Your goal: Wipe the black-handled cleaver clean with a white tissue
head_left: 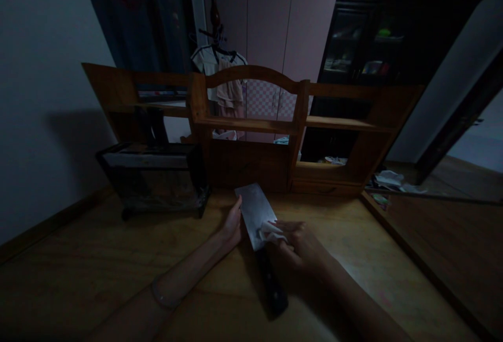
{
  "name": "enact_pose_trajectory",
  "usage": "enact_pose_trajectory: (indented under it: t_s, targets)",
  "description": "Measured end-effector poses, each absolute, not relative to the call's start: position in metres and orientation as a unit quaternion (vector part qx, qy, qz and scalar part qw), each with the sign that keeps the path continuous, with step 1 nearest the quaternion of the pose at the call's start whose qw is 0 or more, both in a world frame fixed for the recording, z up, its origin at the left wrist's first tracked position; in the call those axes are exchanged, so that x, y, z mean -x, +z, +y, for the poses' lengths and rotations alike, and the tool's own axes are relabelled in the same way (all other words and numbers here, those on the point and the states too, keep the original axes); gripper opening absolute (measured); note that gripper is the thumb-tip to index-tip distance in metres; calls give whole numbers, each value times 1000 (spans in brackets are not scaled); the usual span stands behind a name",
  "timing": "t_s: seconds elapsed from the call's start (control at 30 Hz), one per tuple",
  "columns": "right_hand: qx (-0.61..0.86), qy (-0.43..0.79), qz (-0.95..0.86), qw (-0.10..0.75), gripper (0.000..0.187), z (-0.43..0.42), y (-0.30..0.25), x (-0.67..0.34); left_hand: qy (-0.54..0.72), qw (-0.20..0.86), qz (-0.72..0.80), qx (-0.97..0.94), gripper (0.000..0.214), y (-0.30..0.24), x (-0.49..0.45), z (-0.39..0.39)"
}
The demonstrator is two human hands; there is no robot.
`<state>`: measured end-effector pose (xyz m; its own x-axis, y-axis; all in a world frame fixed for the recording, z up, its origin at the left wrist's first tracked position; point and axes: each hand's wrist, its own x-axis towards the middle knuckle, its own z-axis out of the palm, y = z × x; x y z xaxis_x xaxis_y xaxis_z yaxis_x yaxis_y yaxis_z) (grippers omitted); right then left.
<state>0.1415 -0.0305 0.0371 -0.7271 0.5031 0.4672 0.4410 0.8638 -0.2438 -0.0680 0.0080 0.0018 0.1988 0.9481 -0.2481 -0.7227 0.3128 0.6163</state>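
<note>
Place: a home, seemingly a bedroom or living room
Far edge of the pale wooden surface (346,227): a brown wooden shelf unit (251,123) with an arched top
Beyond that edge: a tall pale-pink wardrobe (269,22); a dark wooden clothes stand (214,13) hung with a white short-sleeved shirt (210,64)
Past the far right corner: a black glass-fronted cabinet (424,33)

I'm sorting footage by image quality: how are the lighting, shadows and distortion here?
Head view: dim overall, with darkened lower corners; head view: the cleaver blade and white tissue read pale, without harsh glare; head view: a soft shadow falls on the left wall; head view: the black cabinet leans outward at the right, apparently wide-angle stretch.
</note>
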Motion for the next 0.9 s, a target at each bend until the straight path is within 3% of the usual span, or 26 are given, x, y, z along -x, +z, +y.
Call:
enact_pose_trajectory:
  t_s: [0.13, 0.3, 0.53, 0.9]
  targets:
    - [311, 49, -908, 278, 34, -19, 35, -145, 565, 749, 296, -181, 56, 1, 68, 9]
    - [252, 68, -929, 263, 50, -27, 35, -137, 567, 753, 285, -178, 56, -1, 69, 10]
    - [188, 133, -952, 199, 53, -44, 41, -122, 580, 727, 334, -154, 55, -7, 72, 14]
    - [196, 125, -944, 232, 41, -28, 48, -144, 586, 726, 328, -148, 57, -10, 73, 16]
